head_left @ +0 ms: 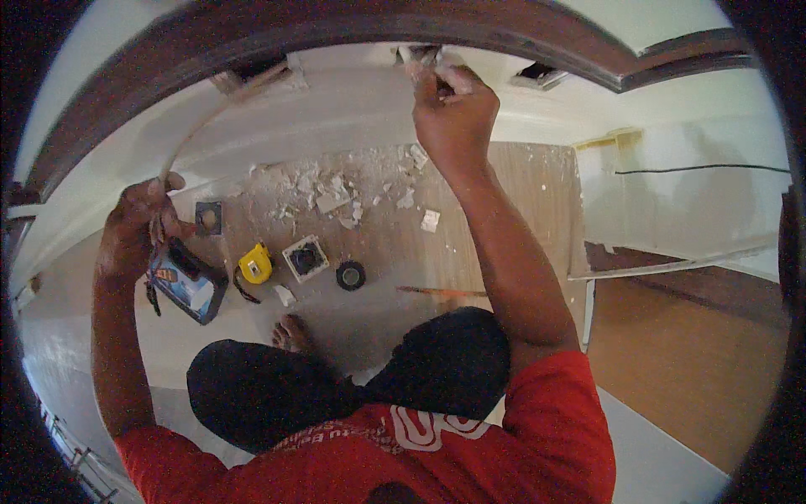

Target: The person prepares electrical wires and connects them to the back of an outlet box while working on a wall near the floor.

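Pale cable [225, 103] is pinched in the bent fingers of the left hand [144, 214], and from there it is curved up to the left opening [256, 65] in the pale wall. The right hand [456, 105] is raised to the middle opening [426, 55], its fingers bent and drawn close together; whether anything is gripped by them cannot be told. A third, right opening [536, 74] is seen farther along, and all three are overhung by a dark brown frame [378, 25]. Below the left hand, a dark case with a blue label [186, 284] is seen, near a dark square plate [208, 218]. A yellow tape measure [254, 264], a white-rimmed square box [305, 257] and a black ring-shaped roll [351, 275] are set out side by side, apart from one another. Pale broken fragments [332, 200] are scattered between them and the wall.
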Available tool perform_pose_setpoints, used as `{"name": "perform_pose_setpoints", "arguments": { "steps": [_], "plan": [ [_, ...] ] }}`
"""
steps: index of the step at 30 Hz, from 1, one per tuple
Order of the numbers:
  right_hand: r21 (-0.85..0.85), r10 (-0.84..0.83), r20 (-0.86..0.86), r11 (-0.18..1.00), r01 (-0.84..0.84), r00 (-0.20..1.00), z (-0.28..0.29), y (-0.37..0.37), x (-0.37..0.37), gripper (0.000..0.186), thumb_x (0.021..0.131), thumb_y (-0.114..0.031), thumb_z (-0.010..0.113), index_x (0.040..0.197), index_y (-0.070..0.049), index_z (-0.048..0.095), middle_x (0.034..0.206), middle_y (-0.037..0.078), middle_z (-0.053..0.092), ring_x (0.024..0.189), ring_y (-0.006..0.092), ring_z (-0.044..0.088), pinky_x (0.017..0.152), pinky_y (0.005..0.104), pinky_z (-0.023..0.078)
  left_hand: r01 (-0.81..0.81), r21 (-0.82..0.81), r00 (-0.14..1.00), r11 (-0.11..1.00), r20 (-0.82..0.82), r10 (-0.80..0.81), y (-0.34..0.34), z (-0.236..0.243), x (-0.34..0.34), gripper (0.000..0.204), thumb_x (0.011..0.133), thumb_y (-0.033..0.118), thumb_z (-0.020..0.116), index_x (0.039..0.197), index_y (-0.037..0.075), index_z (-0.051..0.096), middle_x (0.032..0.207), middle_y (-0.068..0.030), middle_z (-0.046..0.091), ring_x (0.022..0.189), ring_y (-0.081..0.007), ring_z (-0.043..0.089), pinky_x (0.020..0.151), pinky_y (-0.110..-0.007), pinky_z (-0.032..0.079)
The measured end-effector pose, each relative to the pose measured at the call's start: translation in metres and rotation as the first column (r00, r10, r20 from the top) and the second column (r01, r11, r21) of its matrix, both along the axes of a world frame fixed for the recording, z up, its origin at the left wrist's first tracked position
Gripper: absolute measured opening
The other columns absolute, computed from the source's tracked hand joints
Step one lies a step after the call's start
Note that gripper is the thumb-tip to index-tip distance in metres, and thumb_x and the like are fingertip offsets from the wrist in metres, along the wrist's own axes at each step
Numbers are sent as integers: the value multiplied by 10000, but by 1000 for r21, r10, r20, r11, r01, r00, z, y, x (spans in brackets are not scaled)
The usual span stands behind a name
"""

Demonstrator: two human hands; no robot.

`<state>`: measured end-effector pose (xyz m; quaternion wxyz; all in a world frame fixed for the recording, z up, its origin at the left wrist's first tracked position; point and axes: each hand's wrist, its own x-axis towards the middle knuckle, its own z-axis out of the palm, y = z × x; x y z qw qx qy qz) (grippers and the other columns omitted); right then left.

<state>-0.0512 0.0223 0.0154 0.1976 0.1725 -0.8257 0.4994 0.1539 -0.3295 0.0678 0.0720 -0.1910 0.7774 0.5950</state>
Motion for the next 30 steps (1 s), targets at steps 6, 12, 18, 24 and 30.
{"name": "perform_pose_setpoints", "arguments": {
  "steps": [6,12,18,24,30],
  "plan": [
    [43,-39,7,998,38,999,-3,-15,-17,141,868,-108,667,877,26,707,737,132,669,635,179,640,589,295,499,-41,180,999,983,-3,42,-5,7,9,565,928,442,565,1166,-70,534,623,-56,554,585,-193,605,704,-376,553],
    [-202,29,74,979,-14,997,-9,-11,-11,203,870,-145,721,922,51,715,827,69,701,796,94,652,683,246,517,-19,279,1000,960,27,12,-7,-1,2,512,944,419,567,1124,-59,555,618,-40,590,567,-122,580,523,-245,424],
    [-168,71,165,985,-43,984,-12,0,-22,179,854,-43,712,1002,58,703,848,69,698,803,123,663,717,240,554,-26,89,995,996,98,18,-26,-9,5,513,939,427,573,1117,-54,561,609,-50,576,588,-180,617,563,-298,498],
    [-251,83,227,968,-24,970,-4,4,-13,146,847,7,699,965,93,691,891,134,703,792,180,686,780,312,599,3,28,994,1000,111,-6,-57,-41,13,456,922,354,616,1133,-42,535,766,-130,621,626,-250,649,601,-383,569],
    [-234,-40,331,964,123,943,6,-13,-20,120,835,5,707,925,84,699,841,132,703,742,192,691,729,334,617,154,141,973,978,149,-175,-86,-45,33,391,940,282,602,1154,-35,521,882,-176,634,737,-287,685,612,-389,561]
  ]
}}
